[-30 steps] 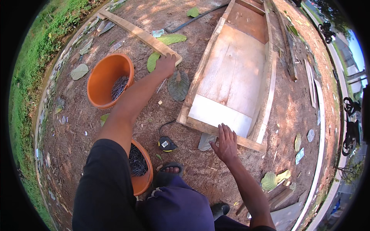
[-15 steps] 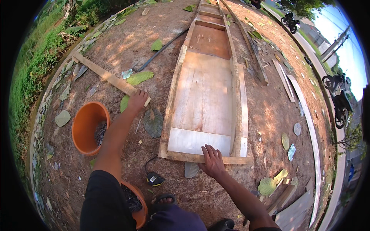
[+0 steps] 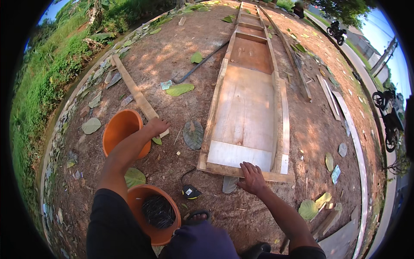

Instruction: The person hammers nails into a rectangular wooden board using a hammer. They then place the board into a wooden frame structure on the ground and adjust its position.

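My left hand (image 3: 158, 125) is closed around the near end of a wooden plank (image 3: 133, 90), which stretches away to the far left on the ground. On the right, a long wooden frame (image 3: 207, 134) with a panel inside runs away from me. My right hand (image 3: 253, 178) lies over its near end board (image 3: 224, 169), fingers stretched across the top edge and gripping nothing. Beneath my left forearm is an orange bucket (image 3: 123, 125). Closer to me, a second orange bucket (image 3: 136, 205) holds a heap of dark nails (image 3: 158, 211). A black and yellow tape measure (image 3: 190, 191) sits between this bucket and the frame.
Long boards (image 3: 351, 129) lie along the right, with scrap wood (image 3: 327, 222) at the lower right. A dark bar (image 3: 202, 62) rests left of the frame. Large leaves (image 3: 193, 134) are scattered over the soil. Motorcycles (image 3: 390, 118) stand at the far right.
The near end of the plank has swung toward me and closer to the upper bucket, moved by my left hand. My right hand stays on the end board. The whole view has shifted.
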Tool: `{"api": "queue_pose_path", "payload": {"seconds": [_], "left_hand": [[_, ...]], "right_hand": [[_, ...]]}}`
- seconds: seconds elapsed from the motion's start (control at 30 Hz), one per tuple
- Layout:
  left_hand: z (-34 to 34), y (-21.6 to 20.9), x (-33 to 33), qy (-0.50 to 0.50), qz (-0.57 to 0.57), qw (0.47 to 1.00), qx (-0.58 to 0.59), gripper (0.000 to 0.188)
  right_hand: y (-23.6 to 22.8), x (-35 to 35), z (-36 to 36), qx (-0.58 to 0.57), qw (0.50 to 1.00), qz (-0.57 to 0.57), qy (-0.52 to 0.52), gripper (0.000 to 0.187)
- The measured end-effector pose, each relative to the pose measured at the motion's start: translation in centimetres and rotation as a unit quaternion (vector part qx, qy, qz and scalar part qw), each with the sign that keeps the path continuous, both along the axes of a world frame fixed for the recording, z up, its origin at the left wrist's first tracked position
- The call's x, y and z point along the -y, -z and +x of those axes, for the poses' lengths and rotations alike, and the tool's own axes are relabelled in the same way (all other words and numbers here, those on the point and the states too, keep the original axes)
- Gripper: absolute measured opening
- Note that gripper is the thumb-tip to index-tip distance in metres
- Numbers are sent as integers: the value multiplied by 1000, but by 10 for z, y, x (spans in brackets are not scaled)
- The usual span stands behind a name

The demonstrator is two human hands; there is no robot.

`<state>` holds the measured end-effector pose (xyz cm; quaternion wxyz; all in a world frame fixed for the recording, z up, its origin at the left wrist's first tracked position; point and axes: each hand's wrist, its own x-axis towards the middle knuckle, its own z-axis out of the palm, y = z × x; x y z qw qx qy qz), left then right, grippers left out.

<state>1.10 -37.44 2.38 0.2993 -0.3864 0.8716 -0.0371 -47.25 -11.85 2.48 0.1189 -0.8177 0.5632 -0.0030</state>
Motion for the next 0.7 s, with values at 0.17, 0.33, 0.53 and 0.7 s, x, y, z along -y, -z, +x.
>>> {"api": "queue_pose_path", "payload": {"seconds": [0.17, 0.33, 0.53, 0.7], "left_hand": [[3, -20, -14, -17, -4, 1000, -11, 88], [-17, -43, -14, -90, -117, 985, -85, 78], [-47, -51, -2, -60, -325, 865, -377, 57], [-73, -62, -38, 28, -101, 965, -240, 48]], "right_hand": [[-7, 2, -4, -14, 1000, -13, 4, 85], [-2, -2, -10, -38, 999, 9, 14, 85], [0, 0, -3, -52, 999, -2, 3, 82], [-6, 12, -9, -33, 996, 63, 58, 80]]}}
